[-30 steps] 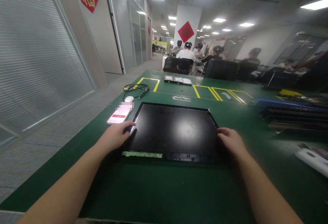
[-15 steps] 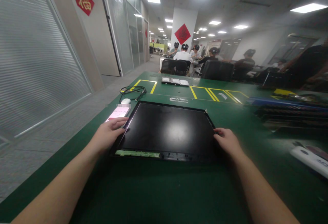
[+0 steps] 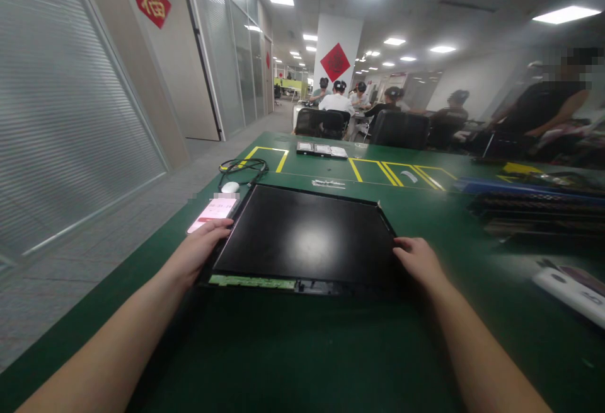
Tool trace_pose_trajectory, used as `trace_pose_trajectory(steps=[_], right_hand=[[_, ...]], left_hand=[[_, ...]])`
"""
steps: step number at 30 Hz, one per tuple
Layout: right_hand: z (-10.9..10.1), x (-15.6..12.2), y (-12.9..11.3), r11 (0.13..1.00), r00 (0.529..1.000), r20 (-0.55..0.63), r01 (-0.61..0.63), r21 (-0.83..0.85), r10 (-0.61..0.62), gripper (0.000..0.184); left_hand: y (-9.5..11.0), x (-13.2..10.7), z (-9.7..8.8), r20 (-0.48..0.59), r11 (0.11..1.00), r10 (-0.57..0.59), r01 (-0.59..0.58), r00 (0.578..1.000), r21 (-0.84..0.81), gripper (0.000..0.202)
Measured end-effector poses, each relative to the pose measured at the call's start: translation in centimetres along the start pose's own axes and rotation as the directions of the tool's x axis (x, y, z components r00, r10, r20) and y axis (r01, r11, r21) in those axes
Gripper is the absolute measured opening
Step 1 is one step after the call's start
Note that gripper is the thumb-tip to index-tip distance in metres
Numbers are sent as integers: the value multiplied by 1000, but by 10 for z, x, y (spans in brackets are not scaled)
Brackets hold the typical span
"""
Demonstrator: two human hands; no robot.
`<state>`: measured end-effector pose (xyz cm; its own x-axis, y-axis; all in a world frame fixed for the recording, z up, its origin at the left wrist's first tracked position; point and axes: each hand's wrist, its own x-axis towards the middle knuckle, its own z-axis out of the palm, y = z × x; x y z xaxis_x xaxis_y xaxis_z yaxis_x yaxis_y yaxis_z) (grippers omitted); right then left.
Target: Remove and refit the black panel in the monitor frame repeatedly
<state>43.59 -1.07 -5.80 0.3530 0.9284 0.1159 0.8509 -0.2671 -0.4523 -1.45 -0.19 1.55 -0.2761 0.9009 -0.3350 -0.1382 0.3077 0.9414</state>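
Observation:
A black LCD panel [image 3: 302, 236] lies face up before me, a ceiling light reflected in its screen. A green circuit board strip [image 3: 250, 282] runs along the left part of its near edge. My left hand [image 3: 201, 250] grips the panel's left edge, with part of the fingers hidden by the rim. On the opposite side, my right hand [image 3: 418, 258] pinches the right edge between thumb and fingers. Just beyond my left hand are a phone with a lit pink screen [image 3: 215, 212] and a white computer mouse [image 3: 230, 187].
The green table [image 3: 302, 356] carries a coiled black cable [image 3: 243, 166], several drives [image 3: 322, 150] and yellow tape outlines [image 3: 368, 170]. Stacked dark parts [image 3: 529, 211] and a white device [image 3: 570, 293] sit at right. People [image 3: 338, 98] sit beyond the table; another person [image 3: 543, 107] is at far right.
My left hand has shifted slightly left, and its fingers now sit closer round the panel's edge. The panel has shifted slightly left. The person at far right has come further into view.

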Motion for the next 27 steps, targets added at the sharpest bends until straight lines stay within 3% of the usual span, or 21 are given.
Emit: trace_pose_trajectory(steps=[4, 9, 18, 27], right_hand=[[0, 0, -1, 1000, 1000, -1, 2, -3, -2, 39], [1, 0, 1, 1000, 1000, -6, 6, -10, -6, 38], [3, 1, 4, 1000, 1000, -7, 19, -18, -19, 40], [2, 0, 1, 1000, 1000, -8, 9, -3, -9, 39]], left_hand=[[-1, -1, 3, -22, 1000, -20, 20, 1000, 1, 18], [-4, 0, 1, 34, 998, -56, 57, 998, -18, 20], [-19, 18, -12, 127, 999, -29, 33, 991, -28, 46], [-6, 4, -4, 169, 996, -77, 83, 983, -31, 20]])
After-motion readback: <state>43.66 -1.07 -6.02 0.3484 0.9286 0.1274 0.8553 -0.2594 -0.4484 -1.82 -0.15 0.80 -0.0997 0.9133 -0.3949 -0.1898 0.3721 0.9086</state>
